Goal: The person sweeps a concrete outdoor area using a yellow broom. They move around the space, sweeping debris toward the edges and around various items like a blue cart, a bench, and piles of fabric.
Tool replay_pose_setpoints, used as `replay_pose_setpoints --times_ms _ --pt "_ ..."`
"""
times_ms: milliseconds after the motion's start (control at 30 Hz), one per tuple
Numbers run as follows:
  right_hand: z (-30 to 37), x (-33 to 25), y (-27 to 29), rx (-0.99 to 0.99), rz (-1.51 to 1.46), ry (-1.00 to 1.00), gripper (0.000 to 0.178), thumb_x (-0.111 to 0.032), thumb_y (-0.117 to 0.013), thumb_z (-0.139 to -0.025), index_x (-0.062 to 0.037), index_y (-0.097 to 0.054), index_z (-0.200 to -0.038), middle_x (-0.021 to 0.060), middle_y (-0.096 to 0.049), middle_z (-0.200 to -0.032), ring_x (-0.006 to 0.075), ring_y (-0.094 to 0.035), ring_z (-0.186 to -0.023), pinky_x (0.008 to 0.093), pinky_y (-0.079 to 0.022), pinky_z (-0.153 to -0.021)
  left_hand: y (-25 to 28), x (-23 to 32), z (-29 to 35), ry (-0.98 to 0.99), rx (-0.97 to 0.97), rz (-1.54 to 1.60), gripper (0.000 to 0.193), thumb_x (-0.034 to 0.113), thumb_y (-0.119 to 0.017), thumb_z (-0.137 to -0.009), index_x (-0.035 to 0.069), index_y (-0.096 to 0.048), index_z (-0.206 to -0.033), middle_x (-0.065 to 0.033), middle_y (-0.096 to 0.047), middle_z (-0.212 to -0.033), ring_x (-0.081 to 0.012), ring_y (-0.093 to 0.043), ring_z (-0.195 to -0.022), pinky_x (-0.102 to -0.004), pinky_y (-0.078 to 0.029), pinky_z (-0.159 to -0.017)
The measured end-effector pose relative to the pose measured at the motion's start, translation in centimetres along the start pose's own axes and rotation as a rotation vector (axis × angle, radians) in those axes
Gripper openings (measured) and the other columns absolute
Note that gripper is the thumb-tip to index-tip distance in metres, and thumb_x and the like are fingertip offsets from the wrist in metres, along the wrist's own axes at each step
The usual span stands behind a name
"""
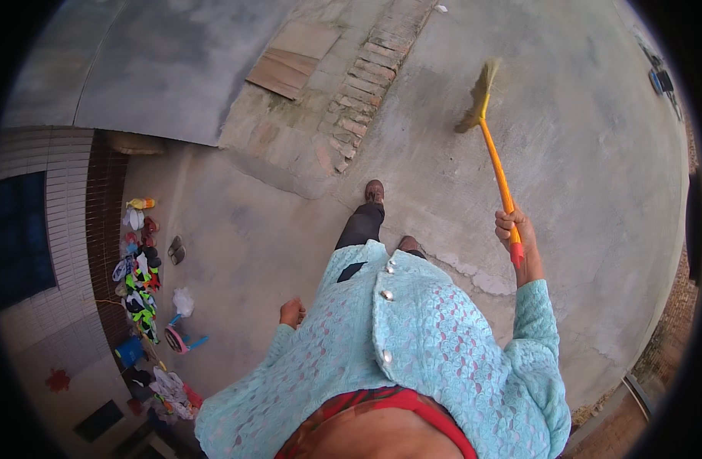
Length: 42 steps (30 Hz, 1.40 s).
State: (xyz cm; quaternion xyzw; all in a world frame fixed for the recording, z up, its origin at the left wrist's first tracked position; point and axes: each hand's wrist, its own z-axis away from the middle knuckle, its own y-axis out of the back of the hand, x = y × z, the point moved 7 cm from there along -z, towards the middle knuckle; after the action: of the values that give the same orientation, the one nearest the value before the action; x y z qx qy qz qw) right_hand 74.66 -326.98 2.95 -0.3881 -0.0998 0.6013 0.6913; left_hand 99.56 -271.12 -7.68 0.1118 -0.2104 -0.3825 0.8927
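My right hand (514,228) is closed round the orange handle of a broom (497,162), close to its red end cap. The broom slants up and away from me, and its straw-coloured bristles lie at the far end, over the concrete ground. Whether the bristles touch the ground I cannot tell. Down at my left side hangs my left hand (292,313), its fingers curled in, with nothing seen in it. It is nearest to my light blue lace jacket (343,321).
A row of bricks (366,84) and flat brown boards (293,60) lie ahead. Along the tiled wall at left are heaped shoes and clothes (142,294), dark slippers (176,250), a pink-and-blue wheeled toy (176,338) and a white plastic bag (182,301). A blue object (660,82) lies far right.
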Motion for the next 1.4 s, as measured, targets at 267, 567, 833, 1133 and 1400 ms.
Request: replay_pose_setpoints --times_ms 267,567,833,1133,1400 --pt "-8.5 1.1 -8.9 -0.13 -0.294 -0.201 0.029 0.006 -0.04 -0.067 0.0005 -0.032 -0.094 0.0037 -0.036 -0.069 0.0022 -0.037 -0.044 0.0143 -0.034 -0.033 -5.2 12.6 -8.1 -0.08 -0.179 -0.005 0.032 0.01 -0.045 -0.077 0.001 -0.048 -0.108 -0.006 -0.048 -0.063 -0.0147 -0.047 -0.046 -0.0298 -0.044 -0.04" --pt "-22.5 -4.9 -10.8 -0.119 -0.287 -0.32 0.013 0.0 -0.04 -0.067 0.0009 -0.033 -0.078 0.0018 -0.038 -0.059 0.0047 -0.037 -0.04 0.0162 -0.033 -0.033 -2.8 20.8 -9.6 -0.035 -0.128 0.11 0.038 0.009 -0.041 -0.077 0.003 -0.043 -0.115 -0.0039 -0.048 -0.067 -0.0114 -0.047 -0.047 -0.0261 -0.045 -0.04" --pt "-18.7 -7.1 -8.0 0.143 0.178 0.086 0.058 0.003 -0.04 -0.063 -0.0086 -0.028 -0.119 -0.0002 -0.036 -0.059 0.0054 -0.033 -0.039 0.0181 -0.031 -0.032 -2.0 19.5 -7.4 0.04 -0.058 0.002 0.039 0.01 -0.04 -0.078 0.003 -0.04 -0.117 -0.005 -0.048 -0.066 -0.0126 -0.046 -0.045 -0.0282 -0.046 -0.04" --pt "-0.9 -3.7 -5.0 0.074 -0.265 -0.163 0.067 0.006 -0.042 -0.063 -0.0147 -0.025 -0.125 0.0054 -0.039 -0.07 0.0047 -0.034 -0.041 0.0178 -0.031 -0.033 -9.3 27.4 -10.3 -0.097 -0.194 -0.04 0.037 0.012 -0.044 -0.079 0.003 -0.041 -0.115 -0.0045 -0.048 -0.068 -0.0115 -0.047 -0.046 -0.0266 -0.046 -0.041" --pt "-5.0 -5.0 2.8 0.113 -0.236 -0.145 0.053 0.006 -0.042 -0.064 -0.0073 -0.031 -0.114 0.0046 -0.04 -0.066 0.0052 -0.035 -0.04 0.0176 -0.031 -0.033 -11.1 32.0 -8.9 -0.148 -0.237 -0.064 0.037 0.012 -0.044 -0.08 0.004 -0.041 -0.116 -0.0033 -0.049 -0.068 -0.0103 -0.047 -0.047 -0.0257 -0.045 -0.042"
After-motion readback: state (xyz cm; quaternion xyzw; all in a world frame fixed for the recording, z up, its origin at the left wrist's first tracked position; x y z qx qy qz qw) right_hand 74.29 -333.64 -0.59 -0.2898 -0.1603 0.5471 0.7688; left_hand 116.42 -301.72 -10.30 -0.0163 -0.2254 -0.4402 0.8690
